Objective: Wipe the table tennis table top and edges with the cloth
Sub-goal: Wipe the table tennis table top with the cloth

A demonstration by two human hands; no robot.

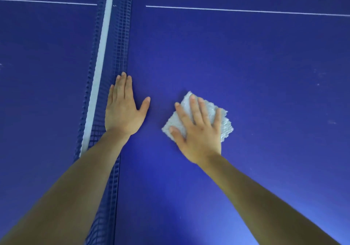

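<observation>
my right hand (198,129) spread flat on cloth (225,123) | my left hand (123,110) flat on table (246,64), net (106,59) touching its fingertips

Net (106,74), dark blue mesh with a white top band, running away from me just beside my left hand (122,110), on its outer side; thin white line (246,10), well beyond my right hand (198,127); second white line (47,2), beyond the net; pale specks (318,84), well right of my right hand.
</observation>
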